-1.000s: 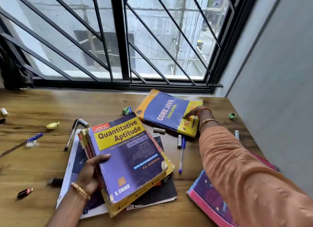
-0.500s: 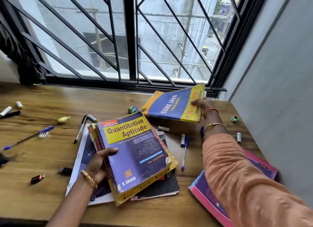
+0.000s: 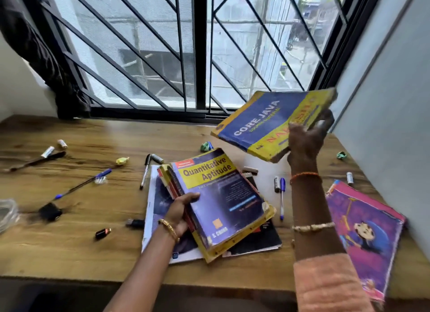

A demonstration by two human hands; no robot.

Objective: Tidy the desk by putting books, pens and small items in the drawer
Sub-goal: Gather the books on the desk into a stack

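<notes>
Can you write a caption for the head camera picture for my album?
Right hand lifts the blue-and-yellow Core Java book; left hand grips the purple Quantitative Aptitude book.

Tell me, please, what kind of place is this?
Probably a study desk in a home, set against a barred window. Textbooks such as the Quantitative Aptitude book and the Core Java book, plus pens and batteries, lie scattered over the wooden desk.

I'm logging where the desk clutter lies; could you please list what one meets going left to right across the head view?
Black pen → blue pen → yellow candy → Quantitative Aptitude book in left hand → Core Java book in right hand → pink book.
</notes>
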